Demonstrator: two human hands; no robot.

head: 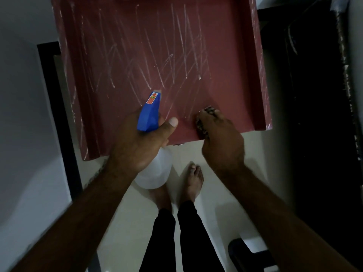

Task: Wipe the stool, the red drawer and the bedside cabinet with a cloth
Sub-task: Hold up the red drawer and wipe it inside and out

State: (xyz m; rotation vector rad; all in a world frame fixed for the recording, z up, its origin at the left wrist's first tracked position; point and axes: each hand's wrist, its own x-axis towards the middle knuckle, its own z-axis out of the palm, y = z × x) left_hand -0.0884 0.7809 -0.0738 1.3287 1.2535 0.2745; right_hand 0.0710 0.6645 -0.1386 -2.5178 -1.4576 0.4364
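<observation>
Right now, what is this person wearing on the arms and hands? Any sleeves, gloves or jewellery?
Nothing that shows. The left hand and the right hand are bare: no gloves, no rings that I can see. The left forearm and right forearm are bare to the picture's edge, with no sleeve, watch or bracelet. The light is dim, so something thin could go unseen.

the red drawer (157,55) gives open room from middle to far end, hemmed by raised sides left and right. at its near edge the left hand (137,142) gripping a spray bottle (149,114) and the right hand (222,138) gripping a cloth (201,126) block entry.
</observation>
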